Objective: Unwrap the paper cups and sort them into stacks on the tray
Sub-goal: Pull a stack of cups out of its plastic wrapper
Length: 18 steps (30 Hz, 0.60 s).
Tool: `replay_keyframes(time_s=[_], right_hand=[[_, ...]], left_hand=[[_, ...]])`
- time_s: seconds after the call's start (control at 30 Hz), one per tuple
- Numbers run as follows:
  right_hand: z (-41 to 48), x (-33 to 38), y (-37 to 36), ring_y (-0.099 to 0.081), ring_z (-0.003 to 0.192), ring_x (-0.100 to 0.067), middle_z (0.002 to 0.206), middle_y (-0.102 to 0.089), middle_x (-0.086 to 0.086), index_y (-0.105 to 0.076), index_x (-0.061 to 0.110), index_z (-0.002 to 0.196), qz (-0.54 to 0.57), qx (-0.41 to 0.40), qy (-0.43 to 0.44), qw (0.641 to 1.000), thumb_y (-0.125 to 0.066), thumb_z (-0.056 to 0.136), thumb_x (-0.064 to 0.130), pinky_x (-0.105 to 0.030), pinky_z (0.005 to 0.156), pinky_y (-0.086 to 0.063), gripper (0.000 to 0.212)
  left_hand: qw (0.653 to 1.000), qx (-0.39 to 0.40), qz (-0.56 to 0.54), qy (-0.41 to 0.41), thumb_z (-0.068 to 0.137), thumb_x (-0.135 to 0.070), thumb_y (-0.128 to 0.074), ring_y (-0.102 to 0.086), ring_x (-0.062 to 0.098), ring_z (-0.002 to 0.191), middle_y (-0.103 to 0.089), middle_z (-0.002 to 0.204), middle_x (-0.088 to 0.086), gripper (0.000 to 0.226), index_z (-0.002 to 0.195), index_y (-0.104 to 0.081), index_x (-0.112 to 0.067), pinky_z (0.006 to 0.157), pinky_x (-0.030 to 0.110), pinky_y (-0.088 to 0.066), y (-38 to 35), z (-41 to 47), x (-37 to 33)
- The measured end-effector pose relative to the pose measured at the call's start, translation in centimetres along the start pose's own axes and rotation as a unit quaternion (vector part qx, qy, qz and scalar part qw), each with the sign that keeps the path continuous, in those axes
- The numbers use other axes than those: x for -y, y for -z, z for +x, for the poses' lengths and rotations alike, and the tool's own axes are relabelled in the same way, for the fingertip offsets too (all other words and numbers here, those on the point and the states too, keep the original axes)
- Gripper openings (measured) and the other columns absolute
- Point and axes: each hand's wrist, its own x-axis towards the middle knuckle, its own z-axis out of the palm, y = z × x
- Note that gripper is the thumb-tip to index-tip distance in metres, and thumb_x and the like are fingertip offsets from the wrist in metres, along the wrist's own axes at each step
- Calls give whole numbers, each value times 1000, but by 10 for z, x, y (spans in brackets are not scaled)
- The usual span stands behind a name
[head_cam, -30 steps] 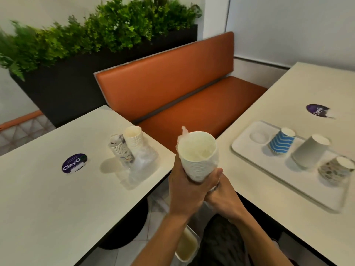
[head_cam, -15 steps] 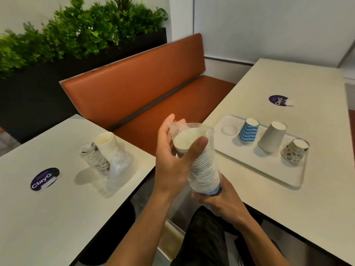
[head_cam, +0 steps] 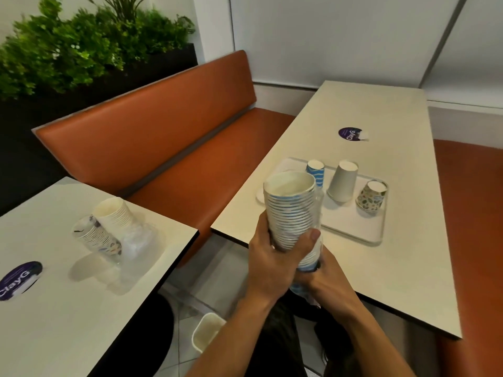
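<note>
Near the tray point(head_cam: 351, 225), left hand point(head_cam: 272, 265) grips the cup stack point(head_cam: 291, 210) mid-height, right hand point(head_cam: 330, 285) its base.

One camera sits on the person's head and looks forward and down. The left hand point(head_cam: 272, 268) and right hand point(head_cam: 329, 287), both gripping the stack of cups point(head_cam: 291, 210), are close below it. The tray point(head_cam: 351, 224) is a bit farther, the orange bench point(head_cam: 152, 142) farther still

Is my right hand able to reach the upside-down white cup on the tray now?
Probably not yet: the right hand grips the base of the blue cup stack, with the left hand. Otherwise the white cup stands unblocked.
</note>
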Motion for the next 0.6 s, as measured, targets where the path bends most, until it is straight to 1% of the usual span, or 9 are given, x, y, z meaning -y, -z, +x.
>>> replay_keyframes(time_s=[0.07,0.17,0.27,0.33,0.4,0.43,0.5,0.57,0.6], right_hand=[[-4,0,6,-74,83,-1,97,-78,17,-61,31,122,-6,-10,-6,1000,-83,66,20,-15,64,-55,60],[-6,-7,11,-70,69,2,83,-75,14,-62,26,119,-18,-34,-22,999,-79,70,23,-13,58,-51,52],[-10,-15,13,-63,59,4,81,-67,11,-59,22,117,-9,-36,-39,999,-77,70,23,-11,53,-46,50],[-14,-20,16,-62,57,5,77,-68,12,-58,22,115,-6,-33,-51,998,-79,71,21,-11,51,-46,48],[-17,-23,20,-69,69,2,86,-75,11,-62,25,119,-16,-39,-49,998,-86,73,15,-13,57,-50,53],[-18,-26,22,-72,81,0,97,-77,11,-63,29,122,-31,-45,-43,998,-89,74,12,-15,64,-54,57],[-21,-26,23,-71,100,1,114,-75,18,-63,37,126,-76,-49,-30,995,-89,76,12,-16,76,-56,62],[-21,-25,21,-69,103,4,116,-72,25,-62,41,125,-87,-47,-26,995,-89,76,13,-12,79,-54,62],[-19,-24,20,-69,102,5,115,-72,26,-63,40,125,-84,-44,-30,995,-89,77,13,-12,79,-54,61]], left_hand=[[1000,13,-3,4,71,-43,-89,-71,18,111,-73,119,-6,67,128,-61,-23,89,37,-61,-3,-3,3],[999,41,4,17,71,-40,-89,-71,16,112,-73,121,-7,67,130,-60,-25,89,33,-60,-5,-7,12],[996,76,9,46,70,-42,-90,-71,16,113,-73,121,-8,69,130,-60,-26,92,35,-60,-3,-10,22],[990,116,11,74,68,-41,-92,-70,17,115,-73,122,-8,71,129,-59,-29,95,38,-60,0,-8,23],[989,125,0,79,65,-48,-94,-67,15,120,-70,128,-8,84,136,-54,-29,101,43,-57,3,-2,13],[991,110,-17,73,61,-56,-94,-65,13,124,-66,134,-9,97,143,-48,-29,103,41,-55,4,4,5],[995,80,-43,44,55,-71,-88,-59,6,130,-58,145,-12,119,154,-36,-28,105,30,-53,6,18,-15],[996,76,-33,23,57,-72,-86,-62,2,126,-60,142,-15,118,155,-35,-29,99,25,-55,3,29,-32],[996,78,-29,24,61,-63,-89,-65,2,120,-64,136,-14,110,152,-40,-27,94,23,-57,-3,31,-35]])
